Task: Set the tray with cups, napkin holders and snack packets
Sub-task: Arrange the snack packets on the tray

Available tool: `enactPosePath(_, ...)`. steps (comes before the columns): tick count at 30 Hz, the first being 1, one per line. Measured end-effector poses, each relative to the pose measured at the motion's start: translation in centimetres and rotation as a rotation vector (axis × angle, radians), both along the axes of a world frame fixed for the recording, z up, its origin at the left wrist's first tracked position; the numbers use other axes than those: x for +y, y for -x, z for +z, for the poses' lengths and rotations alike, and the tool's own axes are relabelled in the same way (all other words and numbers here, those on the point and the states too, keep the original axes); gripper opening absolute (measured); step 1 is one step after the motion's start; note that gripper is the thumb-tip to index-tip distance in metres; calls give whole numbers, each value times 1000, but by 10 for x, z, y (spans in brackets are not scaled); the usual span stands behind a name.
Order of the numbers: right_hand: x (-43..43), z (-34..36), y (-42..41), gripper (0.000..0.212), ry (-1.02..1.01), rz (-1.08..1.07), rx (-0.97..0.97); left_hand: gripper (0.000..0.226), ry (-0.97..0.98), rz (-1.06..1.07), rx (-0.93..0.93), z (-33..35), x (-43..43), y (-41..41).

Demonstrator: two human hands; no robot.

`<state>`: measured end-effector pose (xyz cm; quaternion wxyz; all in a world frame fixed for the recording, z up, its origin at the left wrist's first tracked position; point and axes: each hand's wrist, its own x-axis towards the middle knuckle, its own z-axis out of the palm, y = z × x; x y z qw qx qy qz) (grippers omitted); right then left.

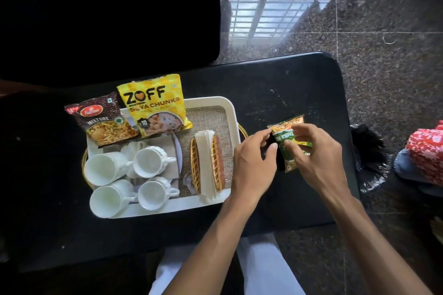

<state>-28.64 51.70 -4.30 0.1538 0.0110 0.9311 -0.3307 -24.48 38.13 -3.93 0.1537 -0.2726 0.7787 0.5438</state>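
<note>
A white tray (230, 105) with a burlap liner sits on the black table. In its left half lie several white cups (148, 161). A yellow lattice napkin holder (208, 163) with white napkins stands in its right half. A dark Mixture packet (102, 120) and a yellow Zoff soya chunks packet (154, 105) lean on the tray's far edge. To the right of the tray, above the table, both hands hold a green snack packet (287, 143): my left hand (254, 163) pinches its left edge, my right hand (316, 153) grips its right side.
The black table (287, 84) ends at a rounded corner on the far right. Beyond it lies a dark speckled stone floor. A black plastic bag (369, 160) hangs off the table's right edge, with a red patterned cloth (426, 153) further right. My white-clad legs show below.
</note>
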Motion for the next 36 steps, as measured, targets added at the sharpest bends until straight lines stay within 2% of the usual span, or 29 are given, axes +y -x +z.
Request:
enactPosePath(3,19,-7,4,41,-50,9,1,41,-12,-21,-88,-13,17,4)
enactPosePath(11,47,-30,10,66,-116,24,-213,47,-130,93,-272,-31,41,8)
enactPosePath(18,52,-39,10,62,-87,38,-239,45,-223,210,-313,-35,47,11)
enactPosePath(29,27,-13,14,50,3,130,-68,46,-328,331,-285,-22,35,1)
enactPosePath(32,13,4,21,55,40,204,43,48,-165,280,-146,-3,21,-4)
enactPosePath(36,-9,30,30,72,100,350,169,63,294,41,229,24,-19,-1)
